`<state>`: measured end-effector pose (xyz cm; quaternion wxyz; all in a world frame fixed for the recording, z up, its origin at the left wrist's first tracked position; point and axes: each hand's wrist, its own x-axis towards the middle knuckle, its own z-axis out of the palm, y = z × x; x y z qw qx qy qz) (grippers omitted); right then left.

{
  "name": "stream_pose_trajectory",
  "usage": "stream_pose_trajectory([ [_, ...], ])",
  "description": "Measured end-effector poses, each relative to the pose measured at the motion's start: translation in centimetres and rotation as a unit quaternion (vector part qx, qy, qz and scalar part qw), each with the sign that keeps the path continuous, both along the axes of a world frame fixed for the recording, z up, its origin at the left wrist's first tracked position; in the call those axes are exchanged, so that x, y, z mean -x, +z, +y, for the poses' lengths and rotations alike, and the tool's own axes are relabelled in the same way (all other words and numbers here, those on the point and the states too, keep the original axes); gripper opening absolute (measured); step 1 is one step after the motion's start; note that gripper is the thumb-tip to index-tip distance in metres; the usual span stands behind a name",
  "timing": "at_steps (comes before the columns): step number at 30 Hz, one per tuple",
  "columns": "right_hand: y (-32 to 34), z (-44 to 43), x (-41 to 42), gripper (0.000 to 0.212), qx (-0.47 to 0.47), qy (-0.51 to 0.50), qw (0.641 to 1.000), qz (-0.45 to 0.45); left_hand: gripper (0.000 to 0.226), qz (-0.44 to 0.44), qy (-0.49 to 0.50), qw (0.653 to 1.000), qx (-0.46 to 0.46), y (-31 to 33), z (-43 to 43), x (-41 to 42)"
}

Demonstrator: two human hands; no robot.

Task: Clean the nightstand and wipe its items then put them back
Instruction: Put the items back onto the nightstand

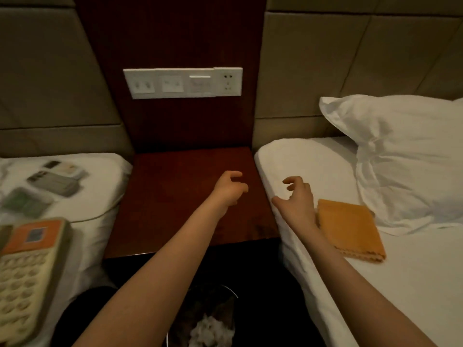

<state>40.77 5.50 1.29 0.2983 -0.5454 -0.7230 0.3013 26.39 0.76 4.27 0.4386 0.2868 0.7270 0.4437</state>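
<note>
Nightstand [175,196]: dark red-brown wood, top bare, set between two white beds.
Orange cloth [350,229]: folded flat on the right bed, just beside the nightstand's right edge.
Telephone [27,274]: cream keypad, orange label, lying on the left bed, front corner.
Small items [53,181]: three flat blurred objects, on the left bed behind the telephone.

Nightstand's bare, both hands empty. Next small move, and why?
Probably the right hand shifts right to pick up the folded orange cloth beside it on the bed. The nightstand top is bare, the phone and other items lie on the left bed, so wiping seems next.
</note>
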Motion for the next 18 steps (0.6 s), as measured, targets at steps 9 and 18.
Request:
stream_pose_trajectory([
  [9, 0.2, -7.6, 14.7, 0.032, 0.07, 0.204, 0.976, 0.019, 0.034, 0.077, 0.161, 0.984, -0.028, 1.1, -10.6, 12.5],
  [18, -1.5, -16.8, 24.2, 0.031, 0.151, 0.318, 0.936, 0.012, 0.033, 0.073, 0.308, 0.948, 0.022, 0.1, -22.6, 20.4],
])
